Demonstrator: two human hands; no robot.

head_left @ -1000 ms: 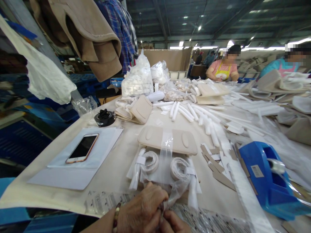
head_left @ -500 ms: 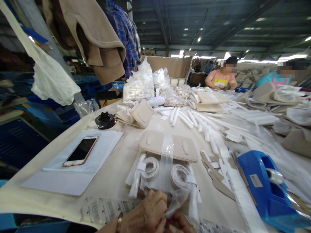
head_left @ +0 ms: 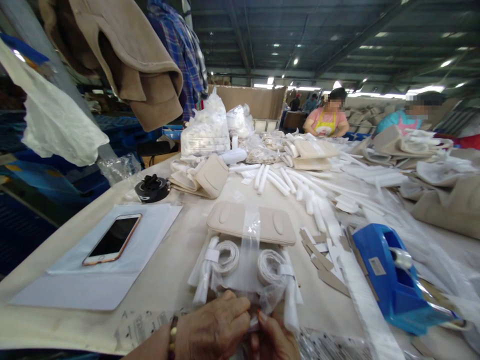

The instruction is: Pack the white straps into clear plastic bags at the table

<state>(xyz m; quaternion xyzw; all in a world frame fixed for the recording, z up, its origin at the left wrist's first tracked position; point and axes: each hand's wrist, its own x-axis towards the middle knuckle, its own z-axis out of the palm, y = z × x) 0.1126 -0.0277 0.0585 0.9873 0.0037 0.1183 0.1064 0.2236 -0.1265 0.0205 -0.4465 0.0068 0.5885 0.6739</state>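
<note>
In the head view, the near edge of the clear bag [head_left: 249, 272] is being pinched by the left hand [head_left: 213, 327] and the right hand [head_left: 273, 339], both clenched on it. The coiled straps [head_left: 227, 255] are lying just beyond them. Uneven pulling could be tearing the thin film. The printed sheets [head_left: 146, 322] beneath the hands are showing too blurred for reading.

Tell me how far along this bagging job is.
Done: flat beige padded panel and two coiled white straps seem inside the clear plastic bag. In hand: left hand and right hand pinch its near edge. Left: blue tape dispenser untouched; loose white rolls lie beyond.
</note>
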